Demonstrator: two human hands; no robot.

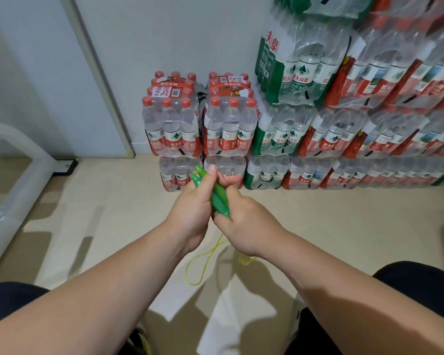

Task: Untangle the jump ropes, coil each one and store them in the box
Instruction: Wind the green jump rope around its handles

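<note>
Both hands meet at mid-frame over the floor. My left hand [192, 208] grips the green jump rope handles [217, 196] near their upper end, thumb pointing up along them. My right hand [244, 226] holds the lower end of the same handles. The thin yellow-green cord [198, 265] hangs below the hands in a loose loop, and a small tangled bit of the cord [245, 260] shows under my right wrist. No box is in view.
Shrink-wrapped packs of water bottles [200, 124] are stacked against the wall ahead and rise higher on the right [369, 98]. A white curved frame [16, 185] stands at left. Beige floor [113, 213] lies between. My knees show at the bottom corners.
</note>
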